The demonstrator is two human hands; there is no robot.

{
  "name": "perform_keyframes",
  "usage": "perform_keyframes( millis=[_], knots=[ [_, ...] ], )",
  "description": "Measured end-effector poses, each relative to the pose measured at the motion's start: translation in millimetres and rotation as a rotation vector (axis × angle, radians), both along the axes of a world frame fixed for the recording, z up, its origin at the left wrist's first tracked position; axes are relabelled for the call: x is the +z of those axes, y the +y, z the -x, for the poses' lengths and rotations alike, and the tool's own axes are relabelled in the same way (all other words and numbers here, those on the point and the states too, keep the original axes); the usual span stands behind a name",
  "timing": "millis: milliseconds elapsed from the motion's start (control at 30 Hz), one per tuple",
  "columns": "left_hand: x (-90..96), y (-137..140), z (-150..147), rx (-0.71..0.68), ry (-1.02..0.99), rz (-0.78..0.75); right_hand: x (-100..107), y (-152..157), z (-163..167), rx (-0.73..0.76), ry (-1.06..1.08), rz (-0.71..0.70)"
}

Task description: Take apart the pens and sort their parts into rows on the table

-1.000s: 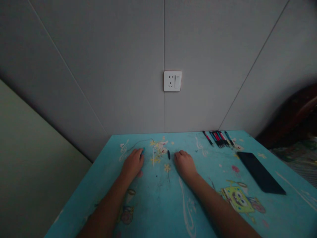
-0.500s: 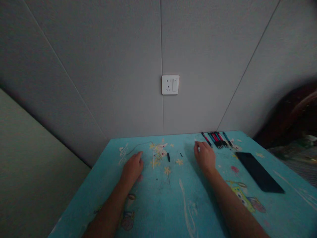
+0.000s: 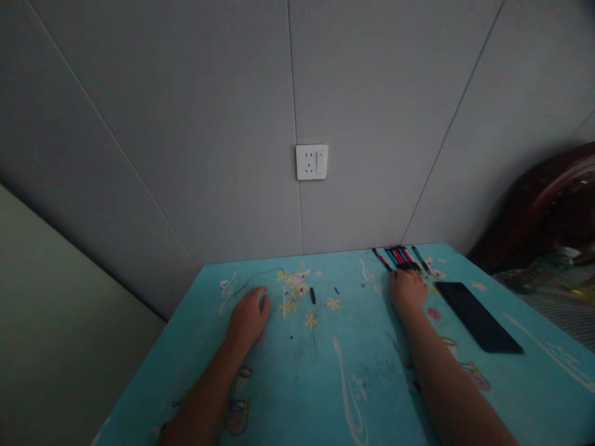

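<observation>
My left hand (image 3: 248, 317) rests on the blue patterned tabletop, its thumb apart from the curved fingers and nothing visible between them. To its right lie a thin white stick (image 3: 284, 301), a short black pen-part-like piece (image 3: 313, 296) and a smaller dark bit (image 3: 336, 290). At the far right, my right hand (image 3: 409, 292) reaches to the near ends of a row of pens (image 3: 400, 254). Its fingertips are hidden behind the back of the hand, so any grip is unclear. A red-and-black pen (image 3: 382, 259) and a blue-and-black pen (image 3: 421, 258) flank the row.
A flat black rectangular slab (image 3: 478, 316) lies right of my right forearm. The grey panelled wall behind the table (image 3: 297, 396) carries a white socket and switch plate (image 3: 312, 162). Dark rounded furniture (image 3: 553, 204) stands beyond the right edge.
My right hand has moved right to the pen row from left of it. My left hand stays in place, its thumb now more apart from the fingers. The view has shifted slightly.
</observation>
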State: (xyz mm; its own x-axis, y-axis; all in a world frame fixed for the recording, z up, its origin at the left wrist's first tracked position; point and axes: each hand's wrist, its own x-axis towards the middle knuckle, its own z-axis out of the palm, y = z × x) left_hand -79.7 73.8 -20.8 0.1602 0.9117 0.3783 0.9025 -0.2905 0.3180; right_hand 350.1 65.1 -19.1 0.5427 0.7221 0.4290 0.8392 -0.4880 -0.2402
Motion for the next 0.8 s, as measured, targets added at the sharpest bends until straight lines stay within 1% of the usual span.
perform_keyframes(
  millis=[133, 200, 233, 267, 300, 367, 433, 467, 533, 600, 667, 800],
  knots=[
    [8.0, -7, -11, -0.149, -0.065, -0.101, 16, -3, -1, 0.009, 0.019, -0.079],
    [12.7, -13, -18, -0.203, -0.080, -0.181, 23, -11, 14, 0.131, 0.036, -0.149],
    [15.4, -16, -22, -0.227, -0.080, -0.225, 25, -16, 28, 0.278, 0.068, -0.206],
    [18.1, -20, -26, -0.253, -0.073, -0.267, 26, -23, 45, 0.462, 0.124, -0.249],
    [20.7, -24, -30, -0.282, -0.058, -0.308, 27, -30, 64, 0.632, 0.190, -0.261],
    [25.0, -31, -38, -0.355, -0.007, -0.364, 26, -47, 105, 0.884, 0.298, -0.212],
    [26.4, -38, -45, -0.427, 0.056, -0.358, 27, -60, 140, 1.070, 0.368, -0.131],
    [25.8, -41, -48, -0.451, 0.084, -0.336, 27, -65, 151, 1.100, 0.402, -0.120],
    [22.5, -45, -53, -0.484, 0.125, -0.265, 28, -70, 162, 1.099, 0.451, -0.101],
    [18.2, -48, -56, -0.514, 0.149, -0.190, 27, -71, 160, 1.077, 0.470, -0.084],
    [15.5, -49, -58, -0.541, 0.168, -0.144, 26, -69, 153, 1.090, 0.467, -0.067],
    [17.3, -52, -59, -0.568, 0.164, -0.065, 26, -67, 146, 1.137, 0.434, -0.053]
  ],
)
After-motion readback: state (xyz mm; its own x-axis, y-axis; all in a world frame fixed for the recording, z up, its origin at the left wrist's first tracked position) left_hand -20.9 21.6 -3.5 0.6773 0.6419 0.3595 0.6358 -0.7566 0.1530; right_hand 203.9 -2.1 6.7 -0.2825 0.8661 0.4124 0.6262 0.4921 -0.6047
